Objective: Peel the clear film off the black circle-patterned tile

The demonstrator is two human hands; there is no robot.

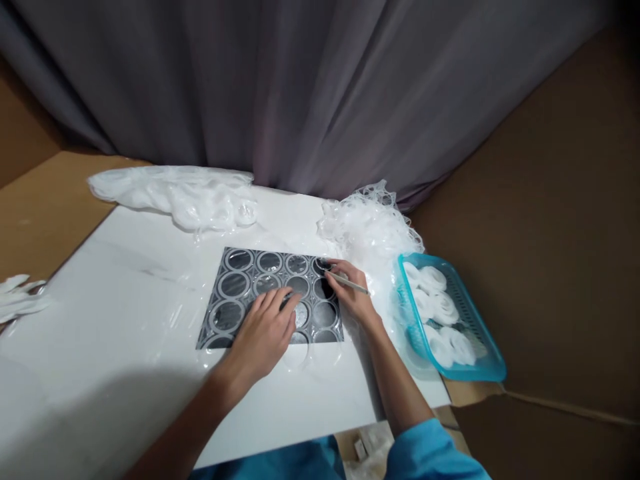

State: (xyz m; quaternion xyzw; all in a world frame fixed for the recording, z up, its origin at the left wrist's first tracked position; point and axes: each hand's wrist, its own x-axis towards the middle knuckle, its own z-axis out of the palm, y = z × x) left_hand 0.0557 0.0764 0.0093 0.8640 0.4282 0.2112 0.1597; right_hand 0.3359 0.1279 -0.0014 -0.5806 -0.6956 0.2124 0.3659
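Observation:
A dark sheet (234, 285) covered in rows of pale translucent rings lies on the white table. Across its lower middle rests my left hand (267, 327), fingers apart and fingertips touching the rings; nothing shows in its grasp. At the sheet's upper right corner, my right hand (356, 293) is closed round a slim, pale pen-like tool (350, 283). The tool's tip and its exact kind are hard to make out. Clear rounded edges of film (325, 357) stick out past the sheet's lower side.
A blue plastic basket (473, 313) holding bundles of white rings (443, 308) stands at the right. Behind the sheet are a heap of clear, lacy scraps (367, 223) and a white plastic bag (185, 197). White gloves (23, 297) lie far left. A grey curtain (280, 87) hangs behind the table (135, 293).

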